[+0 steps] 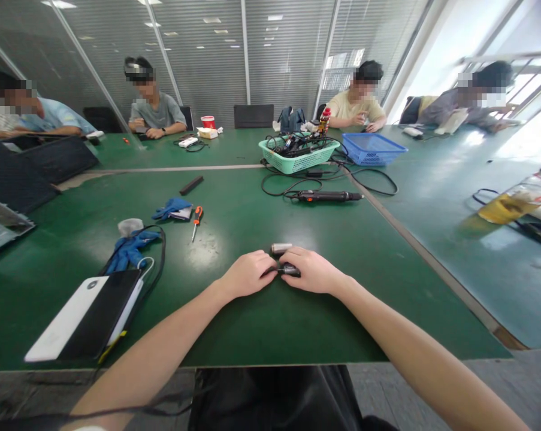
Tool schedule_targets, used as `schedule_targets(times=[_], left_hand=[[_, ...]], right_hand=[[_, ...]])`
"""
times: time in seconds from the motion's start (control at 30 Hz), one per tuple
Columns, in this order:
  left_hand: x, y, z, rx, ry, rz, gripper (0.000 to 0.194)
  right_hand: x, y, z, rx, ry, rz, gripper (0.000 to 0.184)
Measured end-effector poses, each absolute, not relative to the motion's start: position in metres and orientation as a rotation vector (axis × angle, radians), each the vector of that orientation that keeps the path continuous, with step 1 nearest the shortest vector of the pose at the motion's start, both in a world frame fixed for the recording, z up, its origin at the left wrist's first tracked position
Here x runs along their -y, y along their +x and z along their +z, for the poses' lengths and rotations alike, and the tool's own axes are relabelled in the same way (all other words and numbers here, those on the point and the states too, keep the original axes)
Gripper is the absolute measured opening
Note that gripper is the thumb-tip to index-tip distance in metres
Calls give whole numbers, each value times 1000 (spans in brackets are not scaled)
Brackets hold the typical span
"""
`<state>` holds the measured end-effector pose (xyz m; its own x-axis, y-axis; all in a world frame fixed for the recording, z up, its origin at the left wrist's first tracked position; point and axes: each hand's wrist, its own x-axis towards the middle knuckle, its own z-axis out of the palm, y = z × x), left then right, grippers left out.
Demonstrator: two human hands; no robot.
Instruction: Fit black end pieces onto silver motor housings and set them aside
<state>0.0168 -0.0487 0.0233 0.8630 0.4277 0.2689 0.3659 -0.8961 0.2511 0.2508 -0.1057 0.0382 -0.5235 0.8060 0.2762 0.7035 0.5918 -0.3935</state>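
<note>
1. By the near edge of the green table [9, 311], toward its left, lies a flat black-and-white device [84, 316]; small movements should spare it a knock
2. Further in from that edge lie a blue glove [124, 257] and, to its right, an orange-handled screwdriver [198, 216], both apart from my hands
3. My left hand [251, 273] rests inward of the near edge, fingers close together, pinching a slim dark part [270, 271]; a light, level pinch should serve best
4. Just past my fingertips, toward the far edge, lies a silver metal cylinder [281, 248]; it could roll if I nudge it
5. The dark cylinder [290, 270] sits between my hands, its left end toward the slim part; I cannot tell whether they join, so I would line them up before pressing
6. My right hand [315, 271] curls over that cylinder, fingers pressed together around it; a low wrist should steady it
7. Beyond, toward the far edge, lies an electric screwdriver [328, 196], clear of my grip
</note>
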Motion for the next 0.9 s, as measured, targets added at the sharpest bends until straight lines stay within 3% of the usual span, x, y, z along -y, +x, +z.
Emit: schedule_targets(times=[0.63,0.9], left_hand=[[42,21,18,-621,2850,458,19],[43,18,21,-743,2809,451,27]], right_hand=[[102,253,36,2415,-1143,306,23],[99,255,39,2587,-1064,224,17]])
